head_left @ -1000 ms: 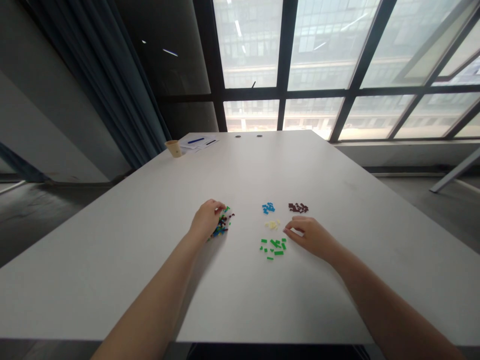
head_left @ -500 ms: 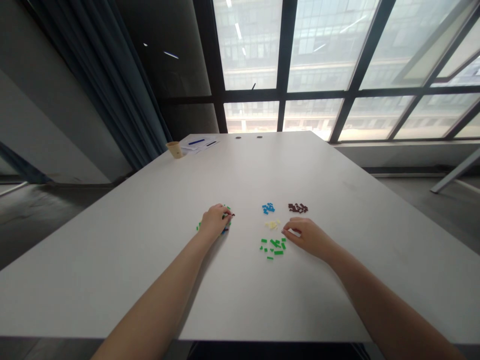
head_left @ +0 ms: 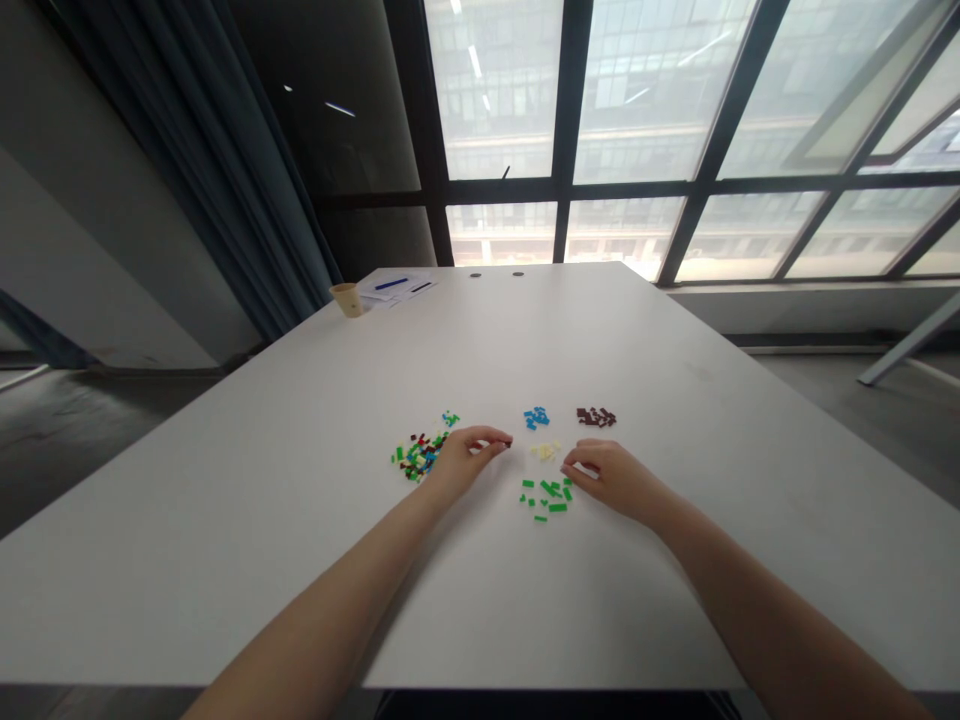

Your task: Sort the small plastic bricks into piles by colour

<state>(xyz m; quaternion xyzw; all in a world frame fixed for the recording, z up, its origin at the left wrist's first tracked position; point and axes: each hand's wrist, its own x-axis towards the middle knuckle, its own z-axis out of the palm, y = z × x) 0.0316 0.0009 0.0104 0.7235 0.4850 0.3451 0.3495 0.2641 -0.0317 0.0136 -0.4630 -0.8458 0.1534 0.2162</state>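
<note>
Between the thumb and fingertips of my left hand point(head_left: 466, 462) is a small dark brown building brick point(head_left: 509, 444). A mixed pile of coloured bricks point(head_left: 418, 456) lies to the left of that hand, partly hidden by it. My right hand point(head_left: 611, 472) rests by the pale yellow bricks point(head_left: 544, 451), its thumb and forefinger brought together; whatever is in them is too small to make out. Green bricks point(head_left: 553, 490) are spread just below its fingertips. Farther back lie a cluster of blue bricks point(head_left: 536, 417) and a heap of dark brown bricks point(head_left: 596, 417).
All of this is on a large white table point(head_left: 480, 350). A tan paper cup point(head_left: 347, 300) stands at its far left edge, beside papers point(head_left: 397, 289) with pens on them. Past the far end are tall windows point(head_left: 630, 110) and a blue curtain point(head_left: 225, 170).
My left hand has moved right, away from the mixed pile, carrying the dark brown brick, and more of the pile shows. My right hand has barely moved.
</note>
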